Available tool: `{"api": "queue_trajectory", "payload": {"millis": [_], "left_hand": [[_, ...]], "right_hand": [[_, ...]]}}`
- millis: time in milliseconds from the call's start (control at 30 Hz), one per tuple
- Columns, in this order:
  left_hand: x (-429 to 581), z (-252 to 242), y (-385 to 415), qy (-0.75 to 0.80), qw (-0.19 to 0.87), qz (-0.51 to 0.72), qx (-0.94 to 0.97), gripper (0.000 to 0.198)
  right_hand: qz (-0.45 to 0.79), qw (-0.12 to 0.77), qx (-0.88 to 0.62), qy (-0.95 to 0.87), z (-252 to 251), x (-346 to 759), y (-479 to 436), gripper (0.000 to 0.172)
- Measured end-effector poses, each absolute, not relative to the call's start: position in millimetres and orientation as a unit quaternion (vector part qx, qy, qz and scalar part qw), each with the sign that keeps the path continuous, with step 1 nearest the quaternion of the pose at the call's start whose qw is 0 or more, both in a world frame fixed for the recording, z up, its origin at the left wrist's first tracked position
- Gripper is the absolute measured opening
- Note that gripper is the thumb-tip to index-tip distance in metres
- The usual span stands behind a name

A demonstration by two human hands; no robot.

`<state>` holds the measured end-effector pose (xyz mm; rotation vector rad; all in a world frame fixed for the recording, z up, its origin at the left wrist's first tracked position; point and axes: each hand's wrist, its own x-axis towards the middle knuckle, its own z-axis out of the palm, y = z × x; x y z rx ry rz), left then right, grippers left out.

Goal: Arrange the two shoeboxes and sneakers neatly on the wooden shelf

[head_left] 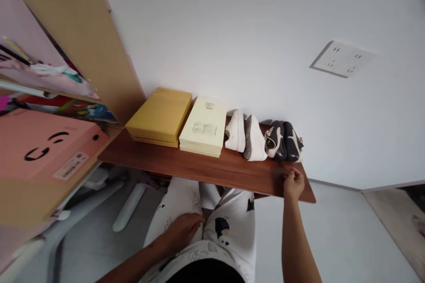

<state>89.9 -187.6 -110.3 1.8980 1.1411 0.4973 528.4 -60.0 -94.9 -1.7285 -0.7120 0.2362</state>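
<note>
Wooden shelf edge (206, 172) gripped by right hand (294, 184) near black sneakers (275, 141); left hand (182, 232) loose on white trousers (232, 216)

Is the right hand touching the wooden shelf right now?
Touching: the head view shows the right hand curled against the shelf's front edge, with no gap between its fingers and the wooden shelf.

Right hand (294, 184) at front edge of shelf (212, 172): open air past its end, over the floor (332, 230). Shoes (255, 139), then boxes (159, 115), block the top leftward.
</note>
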Motion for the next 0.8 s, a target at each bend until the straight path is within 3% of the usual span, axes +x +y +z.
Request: {"api": "queue_trajectory", "payload": {"millis": [200, 333, 467, 567, 800], "left_hand": [[114, -118, -193, 0.500, 0.462, 0.238, 0.692, 0.036], [102, -119, -197, 0.462, 0.493, 0.246, 0.695, 0.038], [66, -95, -152, 0.506, 0.358, 0.417, 0.664, 0.038], [51, -67, -87, 0.567, 0.271, 0.519, 0.580, 0.052], [57, -55, -15, 0.608, 0.342, 0.479, 0.534, 0.075]], "right_hand": [[0.044, 0.560, -0.774, -0.291, -85, 510, -72, 0.033], [0.078, 0.638, -0.736, -0.213, -79, 472, -80, 0.034], [0.135, 0.684, -0.675, -0.240, -65, 388, -82, 0.036], [0.179, 0.644, -0.645, -0.371, -45, 315, -63, 0.042], [0.258, 0.523, -0.613, -0.533, -9, 228, -10, 0.065]]}}
